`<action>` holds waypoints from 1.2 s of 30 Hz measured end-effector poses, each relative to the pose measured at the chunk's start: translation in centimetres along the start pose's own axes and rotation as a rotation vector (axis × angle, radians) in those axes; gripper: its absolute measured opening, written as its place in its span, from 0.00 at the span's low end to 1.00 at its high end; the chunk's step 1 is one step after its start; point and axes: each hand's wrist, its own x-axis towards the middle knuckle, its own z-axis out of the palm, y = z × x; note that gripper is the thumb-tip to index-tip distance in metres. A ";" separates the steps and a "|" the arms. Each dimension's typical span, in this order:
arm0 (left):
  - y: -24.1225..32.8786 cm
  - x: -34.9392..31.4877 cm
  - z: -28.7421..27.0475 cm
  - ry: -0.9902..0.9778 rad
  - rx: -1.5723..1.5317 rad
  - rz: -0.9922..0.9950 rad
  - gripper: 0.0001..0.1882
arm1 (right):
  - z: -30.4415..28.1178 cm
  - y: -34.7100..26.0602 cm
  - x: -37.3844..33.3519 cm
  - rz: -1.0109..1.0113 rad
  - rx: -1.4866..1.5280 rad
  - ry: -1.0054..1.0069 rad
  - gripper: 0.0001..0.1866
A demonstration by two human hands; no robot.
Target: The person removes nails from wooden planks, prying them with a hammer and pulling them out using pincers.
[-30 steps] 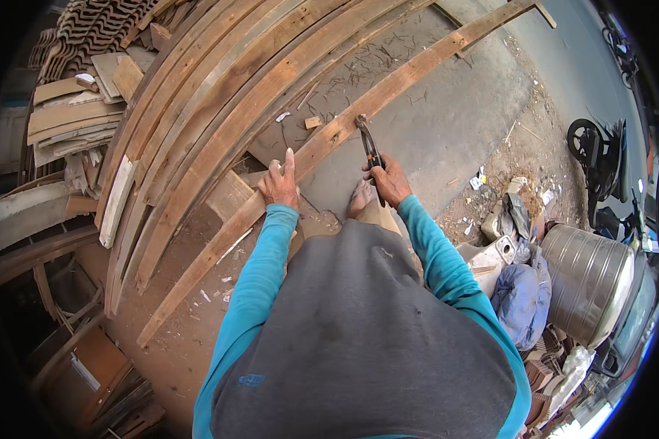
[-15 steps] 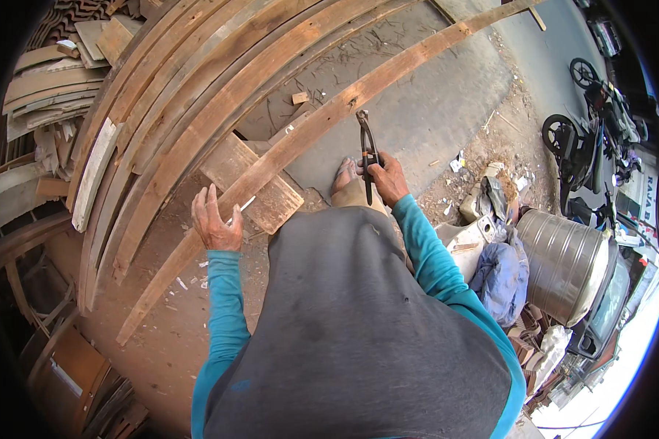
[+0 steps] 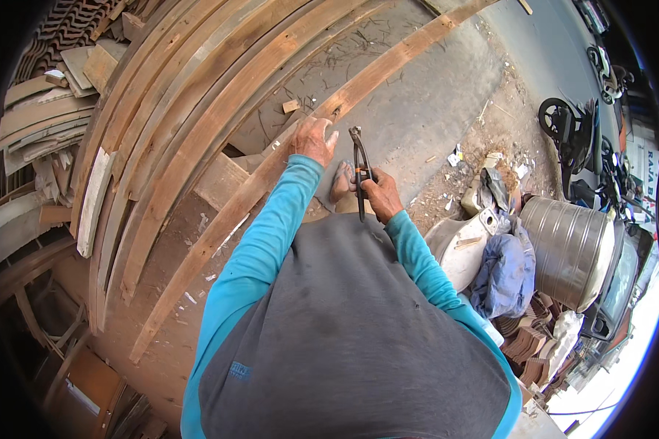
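A long wooden beam (image 3: 227, 221) runs from the lower left to the upper right in front of me. My left hand (image 3: 313, 141) lies over the beam near its middle, fingers curled over the far side and thumb on the near side. In my right hand (image 3: 384, 196) is a pair of pincers (image 3: 359, 162) with dark metal jaws and orange on the handles. The jaws point up, close to the beam but apart from it. A wooden block (image 3: 220, 182) sits under the beam, left of my left hand. My bare foot (image 3: 342, 183) shows between the hands.
Several more long beams (image 3: 190, 132) lie side by side to the left, near stacked boards (image 3: 47, 121). Nails and wood scraps litter the ground beyond. At right stand a ribbed metal drum (image 3: 564, 249), a blue cloth bundle (image 3: 507, 274) and parked motorcycles (image 3: 582, 143).
My left hand has moved up and right along the beam, from its lower part to near its middle. The right hand with the pincers has shifted slightly down and left.
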 end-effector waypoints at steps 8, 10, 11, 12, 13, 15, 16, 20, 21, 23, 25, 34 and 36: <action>0.7 3.1 2.3 0.025 0.109 -0.128 0.10 | -8.4 1.7 0.9 0.117 -0.011 0.081 0.24; 0.6 2.9 2.1 0.063 0.106 -0.086 0.09 | -9.9 1.7 1.5 0.143 -0.004 0.123 0.24; 0.6 3.0 2.0 0.059 0.117 -0.090 0.09 | -10.4 1.9 2.0 0.111 0.014 0.154 0.19; 0.6 3.2 1.8 0.032 0.140 -0.112 0.10 | -10.9 1.9 2.6 0.116 0.020 0.144 0.19; 0.9 3.4 1.4 0.004 0.161 -0.135 0.11 | -11.4 1.6 3.1 0.099 0.011 0.138 0.19; 1.3 3.6 -0.1 -0.004 -0.037 -0.245 0.13 | -11.8 0.9 3.9 0.073 0.011 0.135 0.19; 1.3 3.4 -1.3 -0.004 -0.242 -0.345 0.16 | -12.1 0.7 4.3 0.071 0.017 0.125 0.19; 0.0 -0.7 -5.2 -0.097 0.397 -0.097 0.38 | -12.6 0.3 5.2 0.031 -0.066 0.013 0.23; -0.2 -1.8 -6.0 -0.097 0.396 -0.083 0.38 | -12.2 0.0 5.1 0.018 -0.063 -0.011 0.22; -1.0 -4.3 -6.7 -0.204 0.495 -0.238 0.48 | -11.2 -0.4 4.8 -0.003 -0.075 -0.048 0.21; -1.9 -5.1 -6.1 -0.195 0.497 -0.234 0.50 | -10.2 -0.7 4.4 -0.016 -0.111 -0.065 0.21; -6.4 -5.2 -5.4 -0.221 0.508 -0.195 0.57 | -3.5 0.8 1.7 -0.063 -0.383 -0.292 0.17; -5.9 -4.6 -5.8 -0.264 0.464 -0.232 0.56 | -2.1 2.4 1.5 -0.090 -0.421 -0.281 0.17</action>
